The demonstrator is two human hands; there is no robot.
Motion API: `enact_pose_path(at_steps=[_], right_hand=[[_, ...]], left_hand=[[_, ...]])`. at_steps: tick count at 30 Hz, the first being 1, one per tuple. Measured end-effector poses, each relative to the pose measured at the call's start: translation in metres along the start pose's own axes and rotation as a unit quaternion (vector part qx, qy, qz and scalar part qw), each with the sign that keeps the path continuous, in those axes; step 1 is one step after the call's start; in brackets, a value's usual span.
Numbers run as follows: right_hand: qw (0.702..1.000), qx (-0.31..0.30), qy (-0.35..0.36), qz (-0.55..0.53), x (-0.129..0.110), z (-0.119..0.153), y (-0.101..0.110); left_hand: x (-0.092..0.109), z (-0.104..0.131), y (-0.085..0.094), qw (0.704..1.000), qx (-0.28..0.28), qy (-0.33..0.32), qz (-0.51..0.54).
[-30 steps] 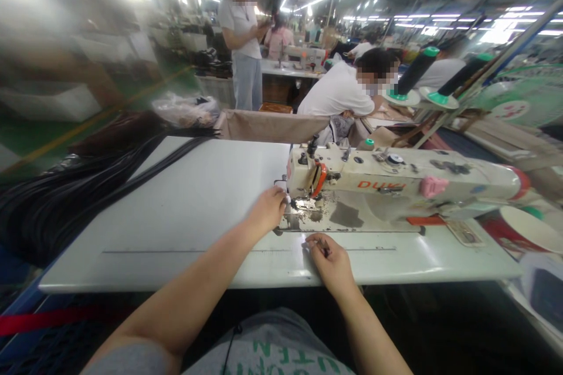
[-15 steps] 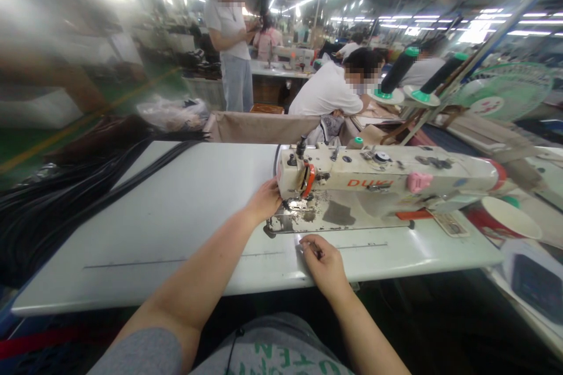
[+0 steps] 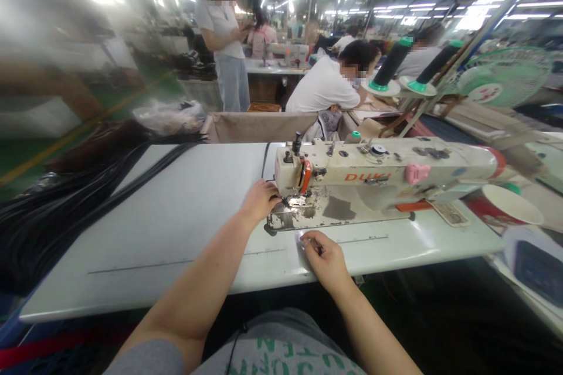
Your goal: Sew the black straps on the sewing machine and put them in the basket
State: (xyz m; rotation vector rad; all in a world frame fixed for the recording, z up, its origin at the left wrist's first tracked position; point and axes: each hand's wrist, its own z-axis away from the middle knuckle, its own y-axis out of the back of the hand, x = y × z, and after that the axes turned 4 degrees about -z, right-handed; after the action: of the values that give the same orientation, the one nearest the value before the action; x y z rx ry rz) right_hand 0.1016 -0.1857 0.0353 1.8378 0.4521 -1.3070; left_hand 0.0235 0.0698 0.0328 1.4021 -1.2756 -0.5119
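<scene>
A white sewing machine (image 3: pixel 373 176) stands on the pale table (image 3: pixel 189 211). My left hand (image 3: pixel 260 202) is at the left of its needle area, with the fingers closed on the end of a thin black strip (image 3: pixel 266 159) that runs back along the table behind the machine head. In front of the machine bed, my right hand (image 3: pixel 323 255) has its fingers curled around a small dark metal tool, partly hidden by the fingers. A pile of long black strips (image 3: pixel 83 205) hangs over the table's left side.
Behind the table is a beige cloth-lined bin (image 3: pixel 253 128). Two thread cones (image 3: pixel 391 64) rise behind the machine. A green fan (image 3: pixel 505 79) is at the right, near a red and white bowl (image 3: pixel 512 214). One person stands and another leans over work beyond.
My left hand has shifted slightly left from the needle area, and more of the thin black strip shows behind the machine head. My right hand stays nearly in place. The view has shifted slightly.
</scene>
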Motion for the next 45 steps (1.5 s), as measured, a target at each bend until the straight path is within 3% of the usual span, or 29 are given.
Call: enact_pose_path(at_steps=[5, 16, 27, 38, 45], right_hand=[[1.000, 0.003, -0.003, 0.004, 0.001, 0.000, -0.001], [1.000, 0.009, -0.004, 0.014, -0.002, -0.002, -0.001], [1.000, 0.009, 0.013, 0.006, 0.002, -0.002, -0.003], [0.999, -0.002, 0.017, -0.029, -0.001, 0.000, 0.001], [0.990, -0.046, -0.030, -0.133, -0.003, 0.012, 0.018]], left_hand=[[0.016, 0.019, -0.002, 0.998, 0.018, 0.068, 0.005], [0.025, 0.026, -0.012, 0.992, 0.028, 0.111, 0.044], [0.077, 0.044, -0.009, 0.965, -0.059, 0.239, 0.094], [0.112, 0.050, 0.014, 0.964, -0.152, 0.214, 0.041], [0.111, 0.062, 0.012, 0.961, -0.205, 0.186, 0.030]])
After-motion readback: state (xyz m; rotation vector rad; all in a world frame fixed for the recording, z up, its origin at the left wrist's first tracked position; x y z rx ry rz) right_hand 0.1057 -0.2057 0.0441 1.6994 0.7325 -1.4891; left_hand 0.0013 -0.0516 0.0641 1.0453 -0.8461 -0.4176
